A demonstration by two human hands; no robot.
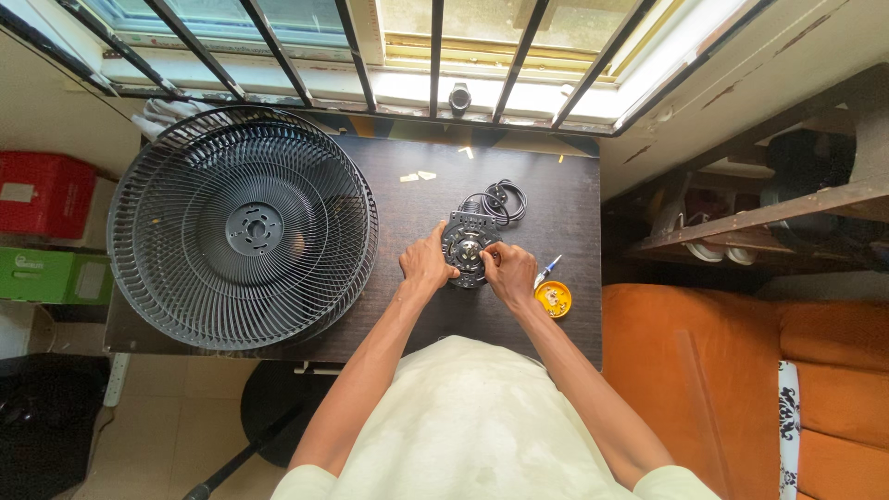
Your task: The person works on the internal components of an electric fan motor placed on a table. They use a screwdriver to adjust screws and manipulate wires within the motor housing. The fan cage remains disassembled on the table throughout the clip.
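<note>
fan motor point(466, 248) partly under both hands, orange lid point(554, 298) contents too small to tell

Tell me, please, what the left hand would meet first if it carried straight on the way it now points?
The left hand points up and right across the table and already touches the round motor, so the motor comes first. Beyond that lies the coiled black cord, as far as this view shows.

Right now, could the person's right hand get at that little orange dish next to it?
Probably yes. The right hand rests on the round fan motor, and the orange dish sits close beside it on the dark table, with nothing lying between them.
</note>
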